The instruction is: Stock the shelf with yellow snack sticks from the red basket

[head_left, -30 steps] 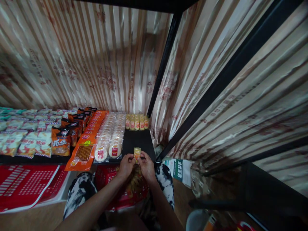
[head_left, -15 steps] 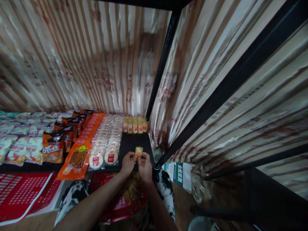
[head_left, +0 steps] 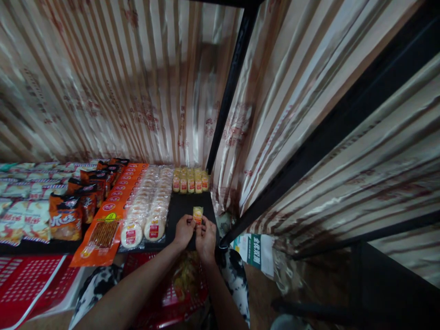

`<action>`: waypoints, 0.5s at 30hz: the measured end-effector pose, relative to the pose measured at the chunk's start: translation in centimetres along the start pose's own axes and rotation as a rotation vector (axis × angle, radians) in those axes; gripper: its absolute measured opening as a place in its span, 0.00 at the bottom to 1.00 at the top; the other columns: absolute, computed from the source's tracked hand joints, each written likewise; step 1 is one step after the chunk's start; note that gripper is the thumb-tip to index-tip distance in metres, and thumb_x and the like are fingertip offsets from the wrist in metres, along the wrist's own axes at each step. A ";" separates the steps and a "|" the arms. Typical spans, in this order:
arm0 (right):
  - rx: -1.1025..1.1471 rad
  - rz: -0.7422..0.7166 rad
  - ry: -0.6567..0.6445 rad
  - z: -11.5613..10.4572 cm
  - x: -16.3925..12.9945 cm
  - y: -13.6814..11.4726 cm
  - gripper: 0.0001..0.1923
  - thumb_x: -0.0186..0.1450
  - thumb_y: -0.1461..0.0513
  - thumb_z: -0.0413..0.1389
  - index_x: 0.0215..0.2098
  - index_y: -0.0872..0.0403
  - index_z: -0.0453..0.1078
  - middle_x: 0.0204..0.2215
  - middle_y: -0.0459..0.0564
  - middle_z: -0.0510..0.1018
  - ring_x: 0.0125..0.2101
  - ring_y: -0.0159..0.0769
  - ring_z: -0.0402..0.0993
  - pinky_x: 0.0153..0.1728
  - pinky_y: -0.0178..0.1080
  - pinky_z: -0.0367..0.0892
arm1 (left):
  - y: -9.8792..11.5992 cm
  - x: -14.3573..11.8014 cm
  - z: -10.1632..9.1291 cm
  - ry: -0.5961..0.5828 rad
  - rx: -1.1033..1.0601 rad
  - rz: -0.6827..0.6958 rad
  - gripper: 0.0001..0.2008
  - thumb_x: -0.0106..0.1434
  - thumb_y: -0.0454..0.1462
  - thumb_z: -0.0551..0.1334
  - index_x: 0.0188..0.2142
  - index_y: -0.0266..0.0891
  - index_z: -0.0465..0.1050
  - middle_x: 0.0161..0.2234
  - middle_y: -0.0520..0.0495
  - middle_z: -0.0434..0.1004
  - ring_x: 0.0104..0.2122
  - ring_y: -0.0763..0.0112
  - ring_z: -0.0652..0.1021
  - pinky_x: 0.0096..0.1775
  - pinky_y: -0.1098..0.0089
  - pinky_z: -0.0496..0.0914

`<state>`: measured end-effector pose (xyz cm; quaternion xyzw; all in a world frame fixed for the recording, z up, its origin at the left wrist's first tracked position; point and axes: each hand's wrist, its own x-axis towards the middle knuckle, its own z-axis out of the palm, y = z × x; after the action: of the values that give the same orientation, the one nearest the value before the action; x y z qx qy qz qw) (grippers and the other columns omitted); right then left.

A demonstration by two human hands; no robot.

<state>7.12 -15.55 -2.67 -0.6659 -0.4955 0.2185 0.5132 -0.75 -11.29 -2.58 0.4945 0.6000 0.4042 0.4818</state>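
Head view: a small yellow snack packet (head_left: 197,214) is pinched between both hands, the left hand (head_left: 184,230) closed on its lower left edge and the right hand (head_left: 205,234) closed on its lower right, and it is held upright just above the bare front stretch of the black shelf (head_left: 184,206). At the back of that lane a single row of matching yellow packets (head_left: 190,182) is already stood against the curtain; the rest of the lane is judged yet to be filled, so the stocking looks early here. More packets seem to be waiting in the red basket (head_left: 165,298) below the hands, though that is blurred. To the left, round white cakes (head_left: 151,206), long orange packs (head_left: 113,211) and orange bags (head_left: 65,217) are laid out in full lanes. Shiny striped fabric (head_left: 120,82) is hung behind and to the right, with black frame posts (head_left: 230,87) across it; the light is dim.
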 end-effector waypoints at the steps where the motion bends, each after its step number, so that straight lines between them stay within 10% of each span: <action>1: 0.001 -0.004 0.009 0.1 0.1 0.1 0.19 0.61 0.62 0.46 0.49 0.56 0.65 0.44 0.58 0.64 0.32 0.34 0.71 0.39 0.42 0.70 | 0.1 0.2 0.1 0.001 0.011 0.000 0.03 0.56 0.30 0.56 0.31 0.36 0.68 0.28 0.49 0.75 0.29 0.75 0.76 0.37 0.73 0.68; 15: -0.017 -0.024 0.081 2.0 2.7 0.6 0.25 0.58 0.68 0.42 0.54 0.55 0.60 0.44 0.57 0.64 0.37 0.37 0.70 0.44 0.42 0.66 | 2.1 2.6 1.2 0.011 -0.044 -0.004 0.08 0.58 0.29 0.53 0.31 0.35 0.72 0.29 0.47 0.77 0.28 0.76 0.75 0.33 0.76 0.68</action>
<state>6.87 -12.16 -3.37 -0.6725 -0.4840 0.1812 0.5298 0.76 -8.34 -1.27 0.4802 0.5946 0.4194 0.4899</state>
